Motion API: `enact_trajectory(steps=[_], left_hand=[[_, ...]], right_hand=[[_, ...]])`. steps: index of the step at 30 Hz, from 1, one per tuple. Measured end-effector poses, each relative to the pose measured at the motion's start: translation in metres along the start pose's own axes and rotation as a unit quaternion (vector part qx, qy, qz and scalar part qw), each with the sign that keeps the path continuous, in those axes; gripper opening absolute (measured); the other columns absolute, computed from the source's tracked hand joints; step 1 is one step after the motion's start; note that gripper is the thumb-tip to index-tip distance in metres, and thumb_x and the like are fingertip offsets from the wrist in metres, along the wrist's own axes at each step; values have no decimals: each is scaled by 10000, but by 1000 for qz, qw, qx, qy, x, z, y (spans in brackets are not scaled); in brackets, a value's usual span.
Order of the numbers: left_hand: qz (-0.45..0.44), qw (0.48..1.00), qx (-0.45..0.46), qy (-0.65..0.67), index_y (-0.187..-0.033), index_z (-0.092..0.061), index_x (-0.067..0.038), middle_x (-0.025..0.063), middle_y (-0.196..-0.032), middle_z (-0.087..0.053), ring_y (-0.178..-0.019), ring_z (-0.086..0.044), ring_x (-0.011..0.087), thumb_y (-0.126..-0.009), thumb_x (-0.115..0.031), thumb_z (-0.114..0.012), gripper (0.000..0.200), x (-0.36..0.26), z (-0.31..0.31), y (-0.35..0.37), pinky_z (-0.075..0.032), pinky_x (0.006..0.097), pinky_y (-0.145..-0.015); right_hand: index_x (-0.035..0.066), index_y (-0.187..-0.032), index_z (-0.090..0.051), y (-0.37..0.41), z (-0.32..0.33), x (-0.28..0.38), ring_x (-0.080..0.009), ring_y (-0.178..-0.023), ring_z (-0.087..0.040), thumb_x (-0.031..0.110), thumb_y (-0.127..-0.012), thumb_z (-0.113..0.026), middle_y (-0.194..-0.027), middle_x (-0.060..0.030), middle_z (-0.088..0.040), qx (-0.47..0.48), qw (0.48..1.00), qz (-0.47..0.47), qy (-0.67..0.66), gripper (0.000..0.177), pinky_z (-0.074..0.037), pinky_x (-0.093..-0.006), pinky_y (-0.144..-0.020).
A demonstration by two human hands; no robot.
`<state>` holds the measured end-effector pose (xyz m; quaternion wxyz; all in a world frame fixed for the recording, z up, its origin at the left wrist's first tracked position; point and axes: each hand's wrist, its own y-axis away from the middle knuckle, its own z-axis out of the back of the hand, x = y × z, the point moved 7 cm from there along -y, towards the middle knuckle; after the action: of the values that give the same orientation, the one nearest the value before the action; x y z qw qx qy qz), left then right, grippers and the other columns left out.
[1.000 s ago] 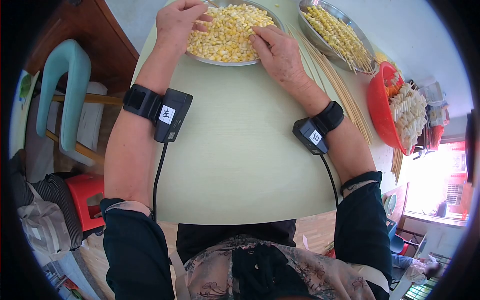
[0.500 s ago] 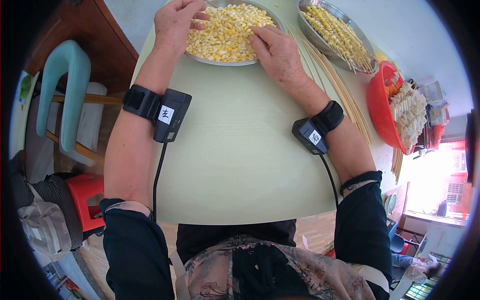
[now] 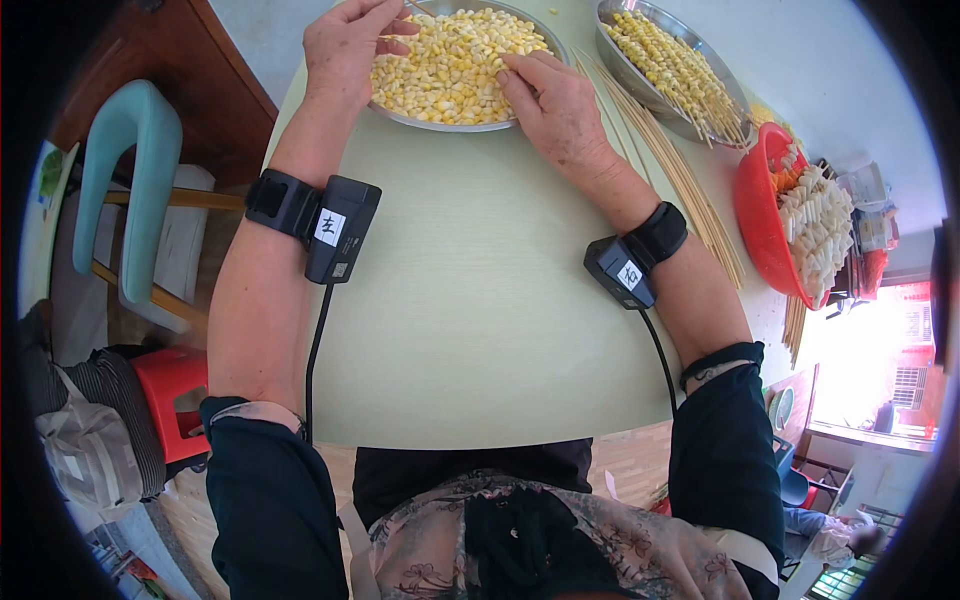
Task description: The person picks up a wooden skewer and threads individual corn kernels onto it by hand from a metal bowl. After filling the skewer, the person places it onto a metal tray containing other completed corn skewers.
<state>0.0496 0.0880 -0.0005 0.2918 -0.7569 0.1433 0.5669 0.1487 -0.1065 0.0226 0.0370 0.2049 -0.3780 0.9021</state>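
At the top of the view, a metal bowl (image 3: 455, 126) is filled with loose yellow and white corn kernels (image 3: 450, 72). My left hand (image 3: 348, 48) is over the bowl's left side, thumb and forefinger closed on a thin bamboo skewer (image 3: 418, 7). The skewer's far part runs out of the frame. On the right side of the bowl, my right hand (image 3: 556, 108) has its thumb and forefinger pinched at the kernels. A corn kernel (image 3: 502, 62) shows at those fingertips, partly covered by them.
Bare bamboo skewers (image 3: 690, 175) lie in a bundle on the pale table (image 3: 470, 300), right of my right hand. Beyond them stand a metal basin (image 3: 608, 55) of corn-loaded skewers and a red basin (image 3: 762, 230) of skewered white pieces. A teal chair (image 3: 150, 180) is at left.
My left hand has shifted slightly left, with the skewer still in its fingers. The right hand stays nearly in place at the kernels.
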Motion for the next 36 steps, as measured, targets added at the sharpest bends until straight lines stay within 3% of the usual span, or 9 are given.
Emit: enact_trajectory(steps=[36], left_hand=[[-9,999,-1,37,-1015,-606,35,121,-918,-652,-786,-651,180,-846,-84,-612,207,1,4,-4,-501,218,-604]], right_hand=[[-18,-878,-619,0,0,1,-329,-720,-571,124,-816,-563,-757,-159,-581,2,1000,12,0,165,-461,-414,-656]])
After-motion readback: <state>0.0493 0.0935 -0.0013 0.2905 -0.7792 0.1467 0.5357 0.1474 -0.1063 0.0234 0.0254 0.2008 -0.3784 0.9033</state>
